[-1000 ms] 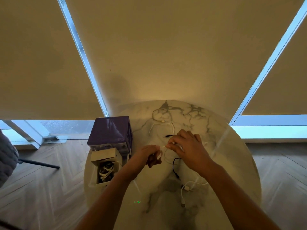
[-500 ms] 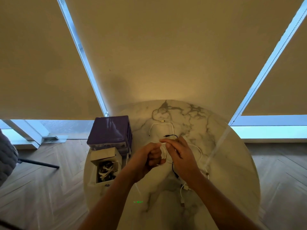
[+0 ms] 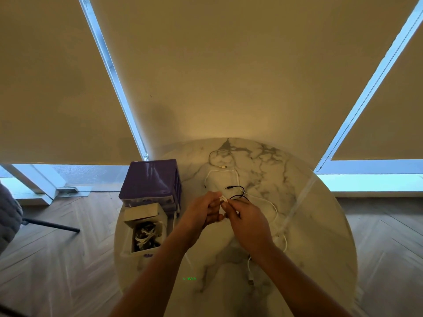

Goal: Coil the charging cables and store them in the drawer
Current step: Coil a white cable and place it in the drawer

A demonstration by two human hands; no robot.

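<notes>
Hands meet over the marble desk [image 3: 320,225]: the left hand [image 3: 201,213] curls round a small white cable [image 3: 273,208] coil, the right hand [image 3: 248,221] pinches the same cable just beside it. Left of the left hand, an open drawer [image 3: 146,234] holds coiled cables

A white charging cable [image 3: 273,208] is partly coiled between two hands above a marble table, its loose length trailing right; a black cable [image 3: 238,193] and two more white cables [image 3: 225,173] lie beyond; the pulled-out drawer [image 3: 146,234] at left holds coiled cables.
</notes>
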